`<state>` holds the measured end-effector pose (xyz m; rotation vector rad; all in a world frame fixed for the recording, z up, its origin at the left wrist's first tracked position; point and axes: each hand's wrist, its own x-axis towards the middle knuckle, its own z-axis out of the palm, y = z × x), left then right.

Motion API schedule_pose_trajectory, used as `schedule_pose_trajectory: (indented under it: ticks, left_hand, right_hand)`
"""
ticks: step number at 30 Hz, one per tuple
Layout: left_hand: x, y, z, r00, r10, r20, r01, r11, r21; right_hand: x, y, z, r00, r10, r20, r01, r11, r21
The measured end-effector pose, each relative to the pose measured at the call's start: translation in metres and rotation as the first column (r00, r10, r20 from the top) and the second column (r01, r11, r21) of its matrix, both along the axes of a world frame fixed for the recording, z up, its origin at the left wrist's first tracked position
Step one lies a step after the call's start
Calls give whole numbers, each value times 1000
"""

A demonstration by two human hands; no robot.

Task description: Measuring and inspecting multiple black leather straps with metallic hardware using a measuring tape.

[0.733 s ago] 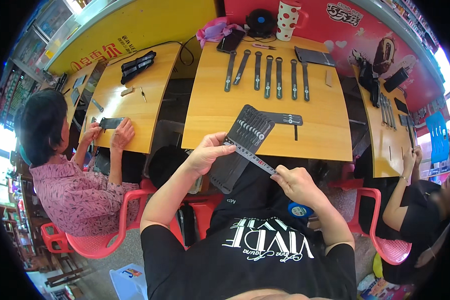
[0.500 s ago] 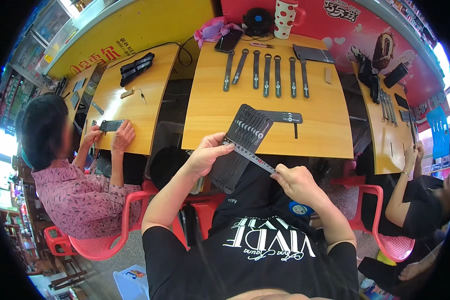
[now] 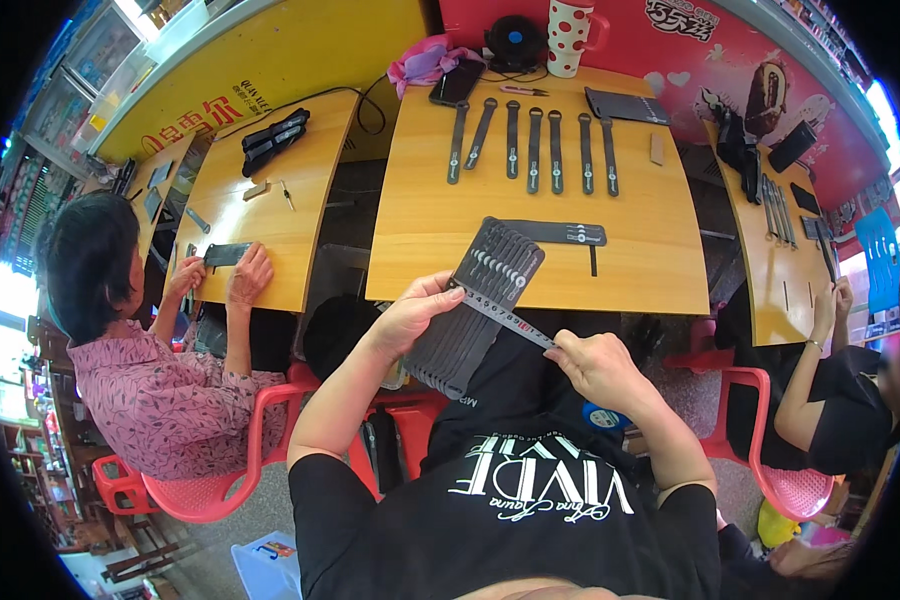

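My left hand (image 3: 422, 308) is closed on a fanned stack of dark grey straps (image 3: 455, 350) with white printing, held over my lap at the table's near edge. Its thumb also pins one end of a white measuring tape (image 3: 510, 320) across the stack. The tape's other stretch is pinched in my right hand (image 3: 598, 370), lower and to the right. Beneath that hand, a round blue thing (image 3: 602, 416), maybe the tape's case, shows on my lap. Behind the stack, a flat dark strap (image 3: 560, 232) lies on the table beside a short black strip (image 3: 593, 262).
Several ring-ended straps (image 3: 534, 150) lie in a row on the wooden table (image 3: 650, 230). Toward its back are a dark flat piece (image 3: 625, 106), a phone (image 3: 457, 82), a fan (image 3: 516, 40) and a dotted cup (image 3: 568, 40). People work at both side tables.
The strap stack has turned a little, its lower end swinging left and spreading wider. Both hands keep nearly the same places, with the tape still stretched between them.
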<state>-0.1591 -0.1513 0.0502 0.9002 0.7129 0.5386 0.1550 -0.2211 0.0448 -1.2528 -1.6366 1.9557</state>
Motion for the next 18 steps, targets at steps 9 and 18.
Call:
schedule_pose_trajectory:
  ticks: [9, 18]
  left_hand:
    - [4, -6, -7, 982, 161, 100, -161, 987, -8]
    - [-13, -20, 18, 928, 364, 84, -368, 929, 34]
  right_hand:
    - [-10, 7, 4, 987, -37, 159, -24, 930, 366]
    - [-40, 26, 23, 974, 21, 225, -183, 659, 729]
